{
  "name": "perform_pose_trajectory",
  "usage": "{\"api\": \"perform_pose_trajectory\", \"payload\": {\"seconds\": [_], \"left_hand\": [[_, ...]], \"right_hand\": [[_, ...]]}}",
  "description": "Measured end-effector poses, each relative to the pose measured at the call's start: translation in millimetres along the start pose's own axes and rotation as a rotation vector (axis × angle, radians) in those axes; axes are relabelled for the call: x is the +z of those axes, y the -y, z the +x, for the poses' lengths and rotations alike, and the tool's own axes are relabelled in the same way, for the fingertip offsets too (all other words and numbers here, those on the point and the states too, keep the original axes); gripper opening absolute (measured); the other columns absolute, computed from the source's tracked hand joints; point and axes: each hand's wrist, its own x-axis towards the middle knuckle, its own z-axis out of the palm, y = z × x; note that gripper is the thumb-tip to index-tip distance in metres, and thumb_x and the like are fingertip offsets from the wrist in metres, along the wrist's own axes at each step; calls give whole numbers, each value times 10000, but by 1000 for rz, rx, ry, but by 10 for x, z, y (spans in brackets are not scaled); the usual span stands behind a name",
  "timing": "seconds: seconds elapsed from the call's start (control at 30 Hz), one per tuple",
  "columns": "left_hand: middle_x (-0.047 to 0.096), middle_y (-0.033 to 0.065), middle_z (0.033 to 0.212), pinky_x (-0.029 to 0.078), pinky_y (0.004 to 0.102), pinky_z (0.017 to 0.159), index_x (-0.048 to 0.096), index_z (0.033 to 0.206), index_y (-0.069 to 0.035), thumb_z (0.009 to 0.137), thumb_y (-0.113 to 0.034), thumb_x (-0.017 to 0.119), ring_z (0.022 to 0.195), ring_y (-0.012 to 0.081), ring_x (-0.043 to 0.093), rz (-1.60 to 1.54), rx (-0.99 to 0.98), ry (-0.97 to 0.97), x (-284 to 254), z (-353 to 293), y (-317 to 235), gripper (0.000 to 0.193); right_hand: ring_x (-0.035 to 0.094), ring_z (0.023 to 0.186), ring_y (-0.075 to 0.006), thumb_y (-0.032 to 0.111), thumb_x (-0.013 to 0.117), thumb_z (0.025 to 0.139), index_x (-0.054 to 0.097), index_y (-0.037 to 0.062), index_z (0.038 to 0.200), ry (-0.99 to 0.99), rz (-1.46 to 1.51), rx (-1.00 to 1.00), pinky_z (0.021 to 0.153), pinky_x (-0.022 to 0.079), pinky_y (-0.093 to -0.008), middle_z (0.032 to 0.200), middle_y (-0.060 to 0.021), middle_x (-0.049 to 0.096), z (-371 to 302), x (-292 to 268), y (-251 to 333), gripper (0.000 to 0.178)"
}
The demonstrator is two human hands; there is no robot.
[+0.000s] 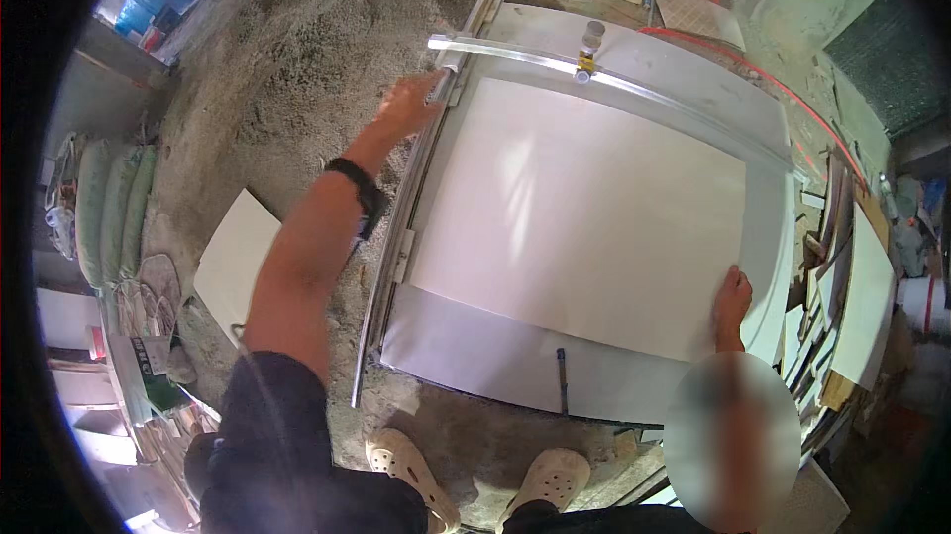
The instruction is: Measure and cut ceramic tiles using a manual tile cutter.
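Note:
A large glossy white tile (584, 222) lies flat on a grey board-like work surface (475, 346). My left arm reaches forward to a long metal side rail (379, 306), and my left hand (408, 106) is closed on it close to where a silver crossbar (515, 53) meets it. The exact grip of those fingers is partly hidden. Across the far end of the tile runs the crossbar, carrying a small yellow-and-silver sliding head (585, 63) with a round knob. My right hand (733, 301) holds the tile's near right edge, fingers curled around it.
Offcuts of tile (827, 296) stand stacked along the right side. A red hose (783, 83) curves behind them. On the rough floor at left lies a loose white tile piece (238, 252), with green sacks (119, 212) beyond. A pen-like stick (563, 380) rests at the surface's front edge.

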Motion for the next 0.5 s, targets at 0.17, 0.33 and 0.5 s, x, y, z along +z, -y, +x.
{"api": "perform_pose_trajectory", "payload": {"seconds": [0.17,0.33,0.5], "left_hand": [[279,145,1584,202,520,1194,306,1526,-372,899,-483,605,1483,356,200,-75,-83,-48,395,53,-338,703],[278,143,1583,206,514,1189,326,1523,-372,908,-578,546,1486,351,191,34,-121,-92,411,-4,-462,685],[258,148,1591,210,512,1187,367,1509,-357,904,-624,521,1488,347,179,85,-148,-45,349,-21,-534,679]], "right_hand": [[613,802,-420,358,449,1009,632,-58,956,-61,-24,-62,761,465,-497,848,-238,655,-11,4,16,457],[608,790,-412,352,454,996,636,-49,962,-64,-35,39,765,463,-499,845,-235,651,-34,-11,122,442],[608,782,-406,345,456,994,613,-59,914,-72,54,31,751,456,-500,835,-239,646,-61,-5,176,440]]}}
